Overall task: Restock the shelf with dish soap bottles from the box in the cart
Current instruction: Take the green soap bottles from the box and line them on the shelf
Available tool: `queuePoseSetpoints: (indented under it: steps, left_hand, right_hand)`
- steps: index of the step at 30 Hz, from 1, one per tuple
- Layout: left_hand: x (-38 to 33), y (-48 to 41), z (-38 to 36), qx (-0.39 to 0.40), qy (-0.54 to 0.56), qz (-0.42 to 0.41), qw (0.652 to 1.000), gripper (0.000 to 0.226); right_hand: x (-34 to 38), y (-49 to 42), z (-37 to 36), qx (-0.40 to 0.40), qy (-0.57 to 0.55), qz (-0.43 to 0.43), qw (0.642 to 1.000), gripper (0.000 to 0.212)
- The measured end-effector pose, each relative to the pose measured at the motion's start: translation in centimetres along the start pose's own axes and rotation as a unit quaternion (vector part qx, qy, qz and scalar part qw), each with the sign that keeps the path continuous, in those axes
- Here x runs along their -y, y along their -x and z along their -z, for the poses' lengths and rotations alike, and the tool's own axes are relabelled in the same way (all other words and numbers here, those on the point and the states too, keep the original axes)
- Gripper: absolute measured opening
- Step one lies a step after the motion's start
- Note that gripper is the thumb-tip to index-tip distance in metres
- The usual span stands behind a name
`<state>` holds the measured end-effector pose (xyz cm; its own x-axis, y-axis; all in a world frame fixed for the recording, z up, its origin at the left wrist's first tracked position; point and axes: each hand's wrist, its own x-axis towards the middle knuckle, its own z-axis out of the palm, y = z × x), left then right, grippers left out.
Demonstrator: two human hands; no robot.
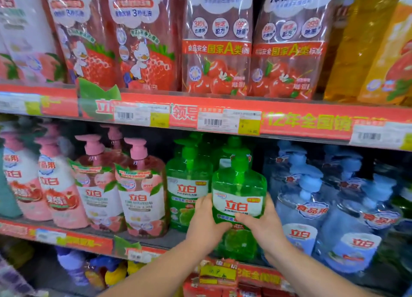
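1. The green dish soap bottle [239, 185] is upright, pump on top, at the front edge of the shelf [89, 241]; whether its base has landed, I can't tell.
2. Both hands grasp its lower body, the left hand [205, 221] and right hand [265, 225] on opposite flanks, equally near.
3. Its slot looks to be straight ahead, between the shelved green bottle [187, 185] and the blue bottles [301, 207].

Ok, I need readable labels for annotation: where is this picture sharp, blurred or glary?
Head view: held green bottle reads fairly sharp; blue bottles and left pink bottles smear toward the edges; glare streaks the red refill pouches above.
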<state>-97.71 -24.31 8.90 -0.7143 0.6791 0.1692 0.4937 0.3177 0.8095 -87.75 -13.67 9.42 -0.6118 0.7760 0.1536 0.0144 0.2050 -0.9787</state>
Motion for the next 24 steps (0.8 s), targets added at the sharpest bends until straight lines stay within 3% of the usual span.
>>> queuePoseSetpoints:
  steps: [7,11,13,15,20,24]
  left_hand:
    - [-0.8,-0.7,1.8,0.008,-0.053,-0.038,0.998,0.047]
    - [-1.8,0.1,4.1,-0.076,-0.056,-0.123,0.988,0.057]
    - [-2.4,-0.4,5.6,-0.147,-0.126,-0.222,0.956,0.054]
    - [-2.7,-1.9,7.2,-0.222,-0.247,-0.267,0.905,0.061]
    - [-1.1,-4.9,8.9,-0.073,-0.471,-0.218,0.851,0.095]
    - [0.4,-5.2,8.3,-0.058,-0.494,-0.208,0.842,0.097]
  right_hand:
    - [-0.4,-0.5,-0.4,-0.016,0.042,0.005,0.999,0.079]
    - [-0.2,0.0,-1.0,-0.046,0.059,-0.003,0.997,0.075]
    - [-0.5,0.3,-1.5,-0.061,0.060,-0.017,0.996,0.076]
    - [-0.8,0.5,-2.0,-0.068,0.073,-0.025,0.995,0.080]
    - [-1.0,-0.3,-2.5,-0.089,0.091,-0.038,0.991,0.078]
    - [-1.1,-1.7,-2.8,-0.100,0.098,-0.050,0.989,0.078]
